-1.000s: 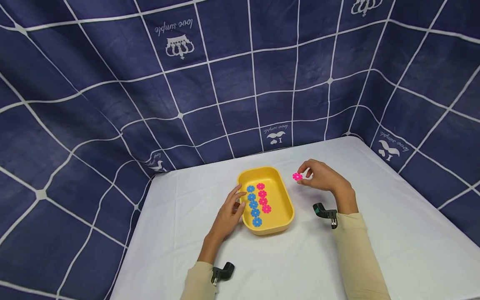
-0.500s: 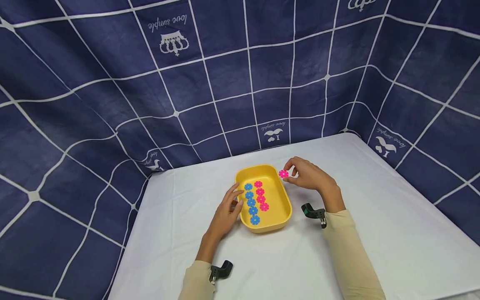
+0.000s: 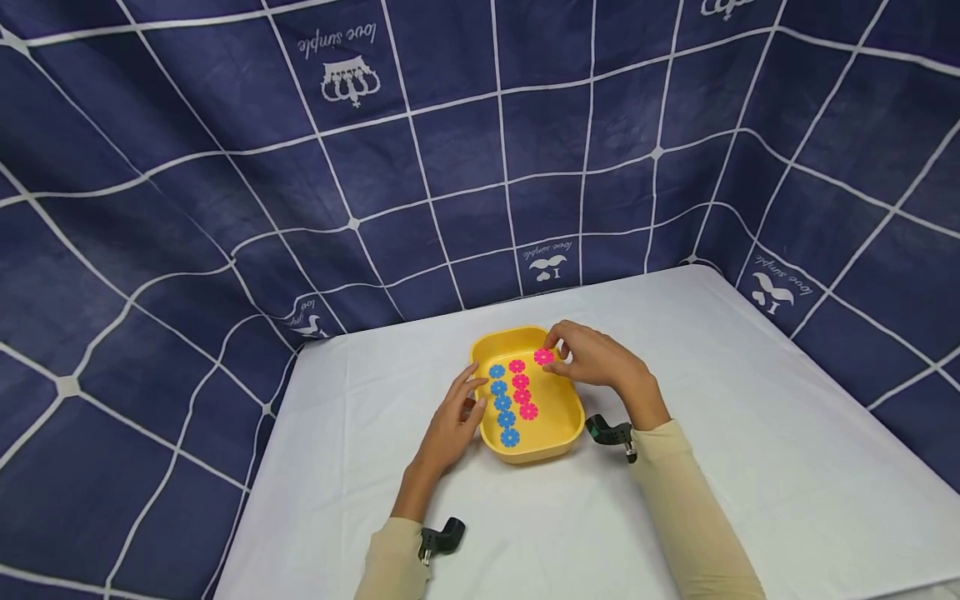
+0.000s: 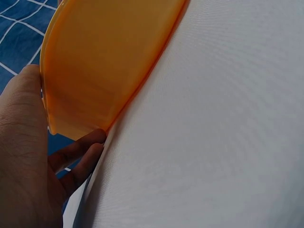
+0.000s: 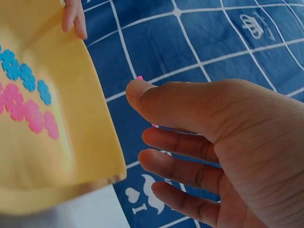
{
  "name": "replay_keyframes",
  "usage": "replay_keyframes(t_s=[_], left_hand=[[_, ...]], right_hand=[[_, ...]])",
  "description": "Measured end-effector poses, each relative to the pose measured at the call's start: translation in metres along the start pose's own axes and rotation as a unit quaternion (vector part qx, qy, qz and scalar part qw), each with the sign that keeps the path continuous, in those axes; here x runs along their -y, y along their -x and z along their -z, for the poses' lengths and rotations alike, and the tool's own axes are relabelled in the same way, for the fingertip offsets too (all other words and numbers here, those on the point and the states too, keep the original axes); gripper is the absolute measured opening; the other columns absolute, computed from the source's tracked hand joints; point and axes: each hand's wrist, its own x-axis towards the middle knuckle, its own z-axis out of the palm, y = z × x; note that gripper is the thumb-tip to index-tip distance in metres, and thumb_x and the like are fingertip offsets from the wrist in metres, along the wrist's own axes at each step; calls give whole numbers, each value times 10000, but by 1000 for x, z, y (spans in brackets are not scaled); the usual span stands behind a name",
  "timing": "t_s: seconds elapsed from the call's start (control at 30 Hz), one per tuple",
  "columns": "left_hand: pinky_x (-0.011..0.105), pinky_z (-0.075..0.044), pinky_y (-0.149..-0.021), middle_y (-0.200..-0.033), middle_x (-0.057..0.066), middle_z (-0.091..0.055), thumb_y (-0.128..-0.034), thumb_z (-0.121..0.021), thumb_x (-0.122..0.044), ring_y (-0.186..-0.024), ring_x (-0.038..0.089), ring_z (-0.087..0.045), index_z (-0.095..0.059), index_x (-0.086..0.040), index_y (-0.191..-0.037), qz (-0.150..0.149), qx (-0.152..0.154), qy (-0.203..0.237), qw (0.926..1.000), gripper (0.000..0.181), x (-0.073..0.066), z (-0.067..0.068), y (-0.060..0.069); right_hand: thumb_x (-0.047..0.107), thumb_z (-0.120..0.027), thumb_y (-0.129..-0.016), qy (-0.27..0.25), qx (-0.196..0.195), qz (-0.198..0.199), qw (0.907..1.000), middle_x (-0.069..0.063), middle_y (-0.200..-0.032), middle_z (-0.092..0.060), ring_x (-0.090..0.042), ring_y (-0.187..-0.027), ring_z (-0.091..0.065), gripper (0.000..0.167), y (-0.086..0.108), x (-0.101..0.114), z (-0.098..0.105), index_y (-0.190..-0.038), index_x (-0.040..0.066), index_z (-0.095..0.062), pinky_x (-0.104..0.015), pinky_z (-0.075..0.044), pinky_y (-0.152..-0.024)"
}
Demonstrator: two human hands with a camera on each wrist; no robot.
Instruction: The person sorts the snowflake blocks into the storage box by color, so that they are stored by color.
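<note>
A yellow plastic tray point(image 3: 555, 425) stands on the table, with a row of several blue flower-shaped pieces point(image 3: 502, 403) and a row of several pink ones point(image 3: 521, 382) lying in it. My left hand point(image 3: 448, 425) holds the tray's left side, some fingertips over the rim and others against the outer wall point(image 4: 109, 57). Over the tray's far right part, my right hand point(image 3: 596, 357) pinches another pink flower-shaped piece point(image 3: 543, 357) between thumb and fingers. In the right wrist view the thumb point(image 5: 156, 97) hides most of that piece, and the other fingers are loosely bent.
A white cloth point(image 3: 360, 450) covers the table. Behind it and at both sides hangs a dark blue curtain point(image 3: 465, 142) with white grid lines. A small dark wrist camera point(image 3: 446, 536) is strapped on the left wrist, and another camera point(image 3: 609, 431) on the right.
My right hand has moved left with the pink flower-shaped piece, from beside the tray to over its far right part. The left hand has stayed at the tray's left side.
</note>
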Motion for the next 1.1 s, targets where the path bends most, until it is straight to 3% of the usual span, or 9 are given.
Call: replay_keyframes(t_s=[0.4,0.63,1.1], left_hand=[[321,-623,-919,-1726,-209,-294,-1134,-564,-320,-1077,103,-674,-584,-218,-1518,28,5,27,10000,398,-1,0,-1],[330,-622,-928,-1732,-190,-295,-1134,-548,-370,-1088,111,-672,-576,-239,-1519,45,8,-2,10000,408,-2,0,-1],[339,-627,-922,-1737,-153,-307,-1131,-564,-316,-1091,135,-668,-567,-207,-1531,-1,-7,-7,10000,415,0,-1,-2]], right_hand=[[251,-867,-939,59,190,148,9997,-43,-1110,-693,-229,-1004,-635,393,-3,12,-8,-1255,87,-702,-356,-614,-866],[218,-865,-935,57,381,205,9990,-47,-1166,-706,-249,-1053,-655,425,-5,19,-14,-1298,65,-704,-353,-621,-863],[204,-847,-943,89,586,573,9966,-28,-1163,-721,-305,-1097,-689,349,-7,28,-23,-1248,107,-709,-379,-616,-892]])
